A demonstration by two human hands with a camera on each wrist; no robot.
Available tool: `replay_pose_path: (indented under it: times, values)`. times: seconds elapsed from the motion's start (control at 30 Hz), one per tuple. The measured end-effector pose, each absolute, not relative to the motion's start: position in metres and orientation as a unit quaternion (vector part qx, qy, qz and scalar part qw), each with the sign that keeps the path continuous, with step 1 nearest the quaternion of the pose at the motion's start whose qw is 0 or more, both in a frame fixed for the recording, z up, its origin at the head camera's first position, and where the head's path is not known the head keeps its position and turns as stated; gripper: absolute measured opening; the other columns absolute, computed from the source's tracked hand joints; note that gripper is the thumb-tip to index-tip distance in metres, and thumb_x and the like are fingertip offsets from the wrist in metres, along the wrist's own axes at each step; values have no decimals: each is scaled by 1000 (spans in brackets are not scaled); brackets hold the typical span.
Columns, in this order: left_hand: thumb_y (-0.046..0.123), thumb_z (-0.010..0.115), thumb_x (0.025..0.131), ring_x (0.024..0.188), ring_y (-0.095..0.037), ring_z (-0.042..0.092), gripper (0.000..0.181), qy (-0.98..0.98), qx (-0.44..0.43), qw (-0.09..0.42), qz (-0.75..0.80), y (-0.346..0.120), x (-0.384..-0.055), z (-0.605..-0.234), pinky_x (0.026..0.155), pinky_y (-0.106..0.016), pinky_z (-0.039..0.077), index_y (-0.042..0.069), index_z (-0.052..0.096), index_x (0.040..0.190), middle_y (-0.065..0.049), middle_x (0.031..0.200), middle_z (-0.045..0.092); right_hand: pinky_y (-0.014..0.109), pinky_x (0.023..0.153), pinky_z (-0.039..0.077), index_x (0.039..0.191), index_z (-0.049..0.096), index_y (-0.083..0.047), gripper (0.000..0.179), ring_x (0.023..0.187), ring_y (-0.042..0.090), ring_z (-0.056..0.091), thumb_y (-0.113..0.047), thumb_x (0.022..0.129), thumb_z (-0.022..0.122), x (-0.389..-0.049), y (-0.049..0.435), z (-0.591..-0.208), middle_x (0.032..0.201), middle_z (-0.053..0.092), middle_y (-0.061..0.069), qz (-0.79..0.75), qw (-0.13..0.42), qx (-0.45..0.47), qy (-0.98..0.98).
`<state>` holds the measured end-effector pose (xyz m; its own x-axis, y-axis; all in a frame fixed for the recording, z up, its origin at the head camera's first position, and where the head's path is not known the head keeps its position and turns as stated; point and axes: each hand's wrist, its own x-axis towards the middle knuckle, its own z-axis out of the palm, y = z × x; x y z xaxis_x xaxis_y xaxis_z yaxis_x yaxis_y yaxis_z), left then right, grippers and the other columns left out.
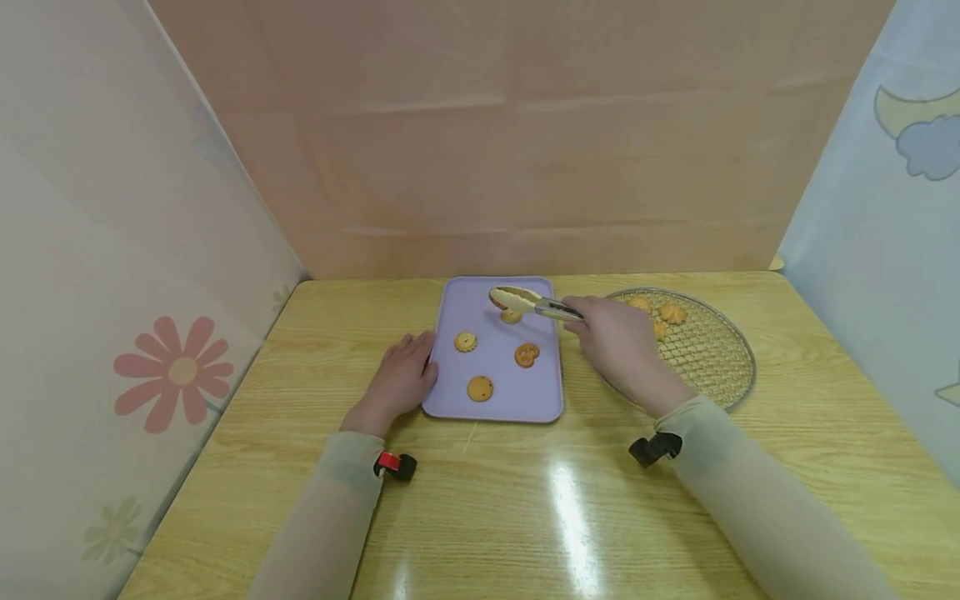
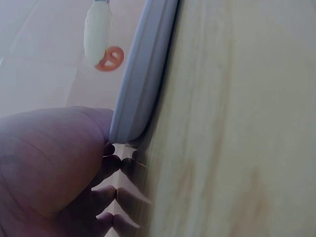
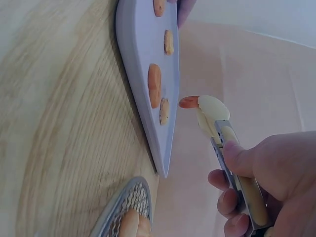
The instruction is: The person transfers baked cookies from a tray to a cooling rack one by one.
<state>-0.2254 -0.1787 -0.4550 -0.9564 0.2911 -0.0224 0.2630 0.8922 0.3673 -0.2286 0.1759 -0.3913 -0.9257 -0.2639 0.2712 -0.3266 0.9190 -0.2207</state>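
Observation:
My right hand grips metal tongs with cream-coloured tips, seen close in the right wrist view. A brown pretzel cookie is pinched between the tips, raised above the lilac tray. Several cookies lie apart on the tray: a scallop-edged round one, a pretzel, a dotted round one and another partly behind the tongs. My left hand rests on the table beside the tray's left side, its thumb touching the rim.
A round wire mesh rack stands to the tray's right, partly behind my right hand. Several piped cookies lie on its far left part. The wooden table is bounded by a brown back panel and printed side panels.

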Motion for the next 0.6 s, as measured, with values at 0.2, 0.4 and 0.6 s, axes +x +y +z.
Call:
replay_pose_path:
  times: [0.2,0.4,0.6]
  values:
    - [19,52,115,163,-49,27,61,971,145,34,185,-179,-223,-451,134,-62,19,-5,36,169,-23,173,39,38,46,37,142,74,-18,35,63,22,58,-28,109,73,-213,201,-380,105,80,7,170,90,141,-971]
    - [19,52,115,163,-50,27,61,971,145,34,186,-179,-222,-448,134,-62,19,-6,36,168,-23,173,39,38,48,33,149,70,-22,40,57,21,47,-35,111,69,-199,226,-374,87,72,3,180,61,112,-975]
    - [20,51,115,163,-49,26,61,972,144,37,184,-180,-224,-452,134,-62,18,-6,36,169,-23,173,39,37,48,31,155,65,-15,49,55,22,45,-38,112,67,-181,257,-370,93,76,9,193,51,92,-975]
